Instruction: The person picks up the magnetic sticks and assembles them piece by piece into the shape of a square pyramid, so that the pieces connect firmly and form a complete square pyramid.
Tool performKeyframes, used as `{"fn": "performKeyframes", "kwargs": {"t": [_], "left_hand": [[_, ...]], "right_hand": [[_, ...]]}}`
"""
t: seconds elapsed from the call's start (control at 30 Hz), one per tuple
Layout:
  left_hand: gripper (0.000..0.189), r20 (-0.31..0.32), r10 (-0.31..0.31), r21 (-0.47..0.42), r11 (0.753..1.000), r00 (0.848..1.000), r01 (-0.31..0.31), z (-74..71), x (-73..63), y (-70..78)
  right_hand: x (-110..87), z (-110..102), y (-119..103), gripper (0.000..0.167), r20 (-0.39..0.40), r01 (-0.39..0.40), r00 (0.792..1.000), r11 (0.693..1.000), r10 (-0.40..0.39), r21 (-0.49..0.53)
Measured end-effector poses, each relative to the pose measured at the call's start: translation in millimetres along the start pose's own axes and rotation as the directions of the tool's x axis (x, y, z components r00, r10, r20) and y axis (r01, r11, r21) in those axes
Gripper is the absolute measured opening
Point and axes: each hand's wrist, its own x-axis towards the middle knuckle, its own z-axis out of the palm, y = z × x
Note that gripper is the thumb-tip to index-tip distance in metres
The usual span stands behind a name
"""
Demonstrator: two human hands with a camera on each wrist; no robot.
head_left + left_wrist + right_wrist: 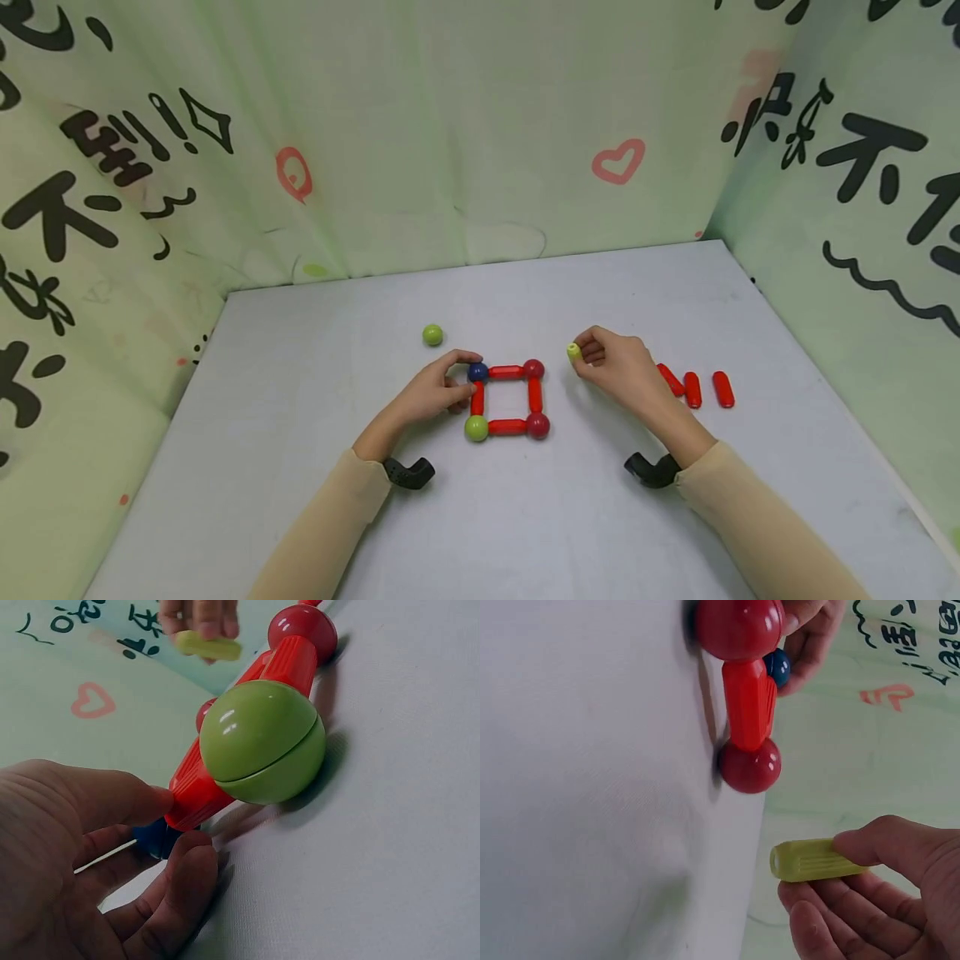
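Both arms wear close-fitting, long beige sleeves [757, 525] that end at the wrists, leaving the left hand [431, 396] and the right hand [622, 367] bare. A small black curved mount [408, 473] with a textured surface sits at the left wrist, just past the cuff. A matching black mount [651, 471] sits at the right wrist.

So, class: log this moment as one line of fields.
left hand: holds blue ball of red square frame | right hand: pinches yellow-green stick | loose: green ball, red sticks
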Motion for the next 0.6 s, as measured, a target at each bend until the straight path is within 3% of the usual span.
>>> {"fn": "performKeyframes", "kwargs": {"t": [0.27, 0.6], "left_hand": [[0.046, 0.014, 0.012, -0.017, 1.000, 1.000, -0.011, -0.4, 0.7, -1.1], [0.047, 0.011, -0.001, -0.008, 1.000, 1.000, 0.001, -1.7, -0.2, 0.2]], "right_hand": [[17.7, 19, -19, 0.024, 0.000, 0.056, 0.998, 0.992, -0.056, 0.115], [23.8, 32, -22, 0.029, 0.037, 0.042, 0.998, 0.990, -0.047, 0.132]]}}
